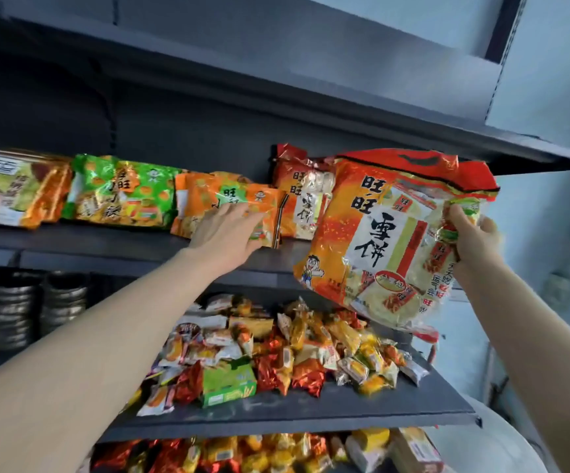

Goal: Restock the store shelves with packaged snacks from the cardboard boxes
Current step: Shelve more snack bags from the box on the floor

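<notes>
Shelves of dark grey metal fill my view, with a pale blue-grey wall [546,63] off beyond my right hand [475,237]. That hand grips the big orange-and-red rice cracker bag [379,240] by its right edge, fingers [457,216] curled round the plastic, holding it up in the air just in front of the upper shelf [106,238] — tilted, its lower end hanging over the shelf below. My left hand [229,230] lies flat, fingers straight, pressing on an orange snack bag [215,199] on that upper shelf. Past my left fingertips stands a matching cracker bag [297,196]; further left of the hand lie a green snack bag [123,192] and a yellow-orange one [13,189]. Under both hands, the middle shelf [311,409] carries a loose heap of small wrapped snacks [276,349] with a green box [229,384] among them. Stacked metal bowls [13,308] sit low to my left.
</notes>
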Action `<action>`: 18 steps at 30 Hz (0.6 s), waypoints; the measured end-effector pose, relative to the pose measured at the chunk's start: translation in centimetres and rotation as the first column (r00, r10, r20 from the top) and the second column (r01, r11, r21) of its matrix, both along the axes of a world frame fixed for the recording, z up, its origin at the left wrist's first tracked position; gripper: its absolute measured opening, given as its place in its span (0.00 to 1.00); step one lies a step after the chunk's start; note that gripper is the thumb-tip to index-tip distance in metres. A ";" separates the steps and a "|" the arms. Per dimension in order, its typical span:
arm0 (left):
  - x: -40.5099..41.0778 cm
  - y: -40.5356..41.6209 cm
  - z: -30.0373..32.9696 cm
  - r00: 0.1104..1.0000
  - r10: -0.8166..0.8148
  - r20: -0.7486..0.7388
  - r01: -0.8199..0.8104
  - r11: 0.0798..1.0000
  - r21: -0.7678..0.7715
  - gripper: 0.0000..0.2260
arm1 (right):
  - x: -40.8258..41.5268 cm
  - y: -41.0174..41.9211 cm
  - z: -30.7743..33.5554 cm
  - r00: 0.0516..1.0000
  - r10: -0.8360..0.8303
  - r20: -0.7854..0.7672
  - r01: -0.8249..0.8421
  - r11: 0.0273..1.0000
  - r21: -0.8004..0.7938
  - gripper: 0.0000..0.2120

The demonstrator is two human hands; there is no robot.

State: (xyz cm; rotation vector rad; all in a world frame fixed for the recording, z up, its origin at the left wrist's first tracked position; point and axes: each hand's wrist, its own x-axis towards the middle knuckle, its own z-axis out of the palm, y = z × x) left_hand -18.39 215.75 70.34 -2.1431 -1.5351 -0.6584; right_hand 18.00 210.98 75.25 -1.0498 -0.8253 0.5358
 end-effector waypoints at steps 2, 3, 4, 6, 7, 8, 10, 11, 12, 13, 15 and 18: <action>1.0 2.4 0.2 1.000 0.009 0.004 -0.009 1.000 -0.005 0.27 | 1.3 2.7 0.5 0.999 -0.018 -0.029 0.019 1.000 0.011 0.14; 1.4 3.7 0.2 1.000 0.013 0.003 -0.013 1.000 -0.004 0.27 | 1.7 4.1 0.7 0.999 -0.034 -0.028 0.035 0.999 0.012 0.16; 1.8 5.0 0.2 1.000 0.015 -0.004 -0.015 1.000 -0.004 0.27 | 2.2 5.6 1.0 0.998 -0.054 -0.013 0.054 0.998 0.013 0.17; 2.4 7.8 0.4 1.000 0.019 -0.023 -0.019 1.000 -0.004 0.28 | 2.9 8.6 1.5 0.996 -0.091 0.017 0.090 0.996 0.025 0.17; 2.6 9.2 0.6 1.000 0.021 -0.020 -0.021 1.000 -0.005 0.28 | 3.3 10.1 1.8 0.994 -0.105 0.029 0.104 0.994 0.033 0.17; 2.8 10.6 0.9 1.000 0.024 -0.012 -0.025 1.000 -0.010 0.29 | 3.7 11.6 2.0 0.992 -0.118 0.040 0.117 0.992 0.038 0.18; 3.2 13.5 1.1 0.999 0.046 -0.008 -0.046 0.999 -0.018 0.31 | 4.4 14.6 2.3 0.989 -0.128 0.071 0.125 0.991 0.052 0.20; 3.4 14.8 1.1 0.998 0.063 -0.013 -0.063 0.998 -0.022 0.33 | 4.7 16.1 2.4 0.988 -0.126 0.086 0.121 0.991 0.062 0.21; 3.5 16.0 1.0 0.996 0.083 -0.014 -0.083 0.996 -0.033 0.36 | 4.9 17.7 2.3 0.988 -0.119 0.104 0.112 0.991 0.070 0.22; 3.5 17.1 0.8 0.995 0.102 -0.012 -0.103 0.993 -0.049 0.38 | 4.9 19.3 2.3 0.986 -0.109 0.125 0.100 0.992 0.072 0.24; 3.5 18.8 0.1 0.990 0.139 -0.016 -0.140 0.987 -0.083 0.43 | 4.5 22.3 2.0 0.982 -0.077 0.171 0.070 0.996 0.048 0.29; 3.1 20.7 -1.1 0.977 0.199 -0.077 -0.204 0.977 -0.055 0.47 | 3.3 27.2 1.1 0.975 -0.008 0.223 0.000 0.999 0.035 0.37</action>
